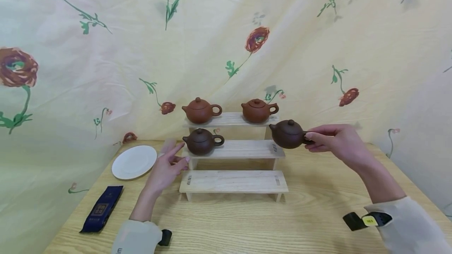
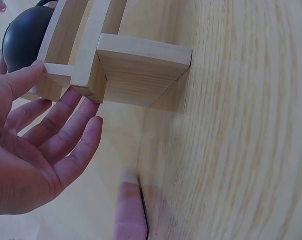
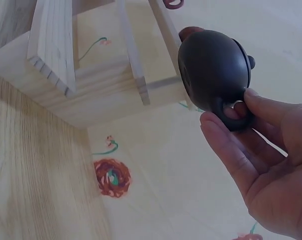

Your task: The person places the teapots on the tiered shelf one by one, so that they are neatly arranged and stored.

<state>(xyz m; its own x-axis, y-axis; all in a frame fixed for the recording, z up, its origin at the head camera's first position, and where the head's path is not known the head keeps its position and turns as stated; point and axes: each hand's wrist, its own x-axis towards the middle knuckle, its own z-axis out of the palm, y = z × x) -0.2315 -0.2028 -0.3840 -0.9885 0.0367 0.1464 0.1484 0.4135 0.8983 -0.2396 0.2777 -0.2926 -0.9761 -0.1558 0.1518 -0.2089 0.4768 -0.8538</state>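
My right hand (image 1: pixel 339 144) pinches the handle of a dark brown teapot (image 1: pixel 287 135), holding it up at the right end of the middle step of a wooden tiered stand (image 1: pixel 243 149). In the right wrist view this teapot (image 3: pixel 213 70) has thumb and fingers at its handle. A matching dark teapot (image 1: pixel 199 143) sits at the left of the middle step. Beside it, my left hand (image 1: pixel 165 172) rests at the stand's left end, fingers loosely spread; the left wrist view shows its fingertips (image 2: pixel 38 66) right at the wood.
Two reddish-brown teapots, one left (image 1: pixel 199 112) and one right (image 1: pixel 256 112), stand on the top step. A white plate (image 1: pixel 135 162) and a dark blue packet (image 1: pixel 101 209) lie left on the wooden table (image 1: pixel 247 226). Behind hangs a flowered cloth (image 1: pixel 212 50).
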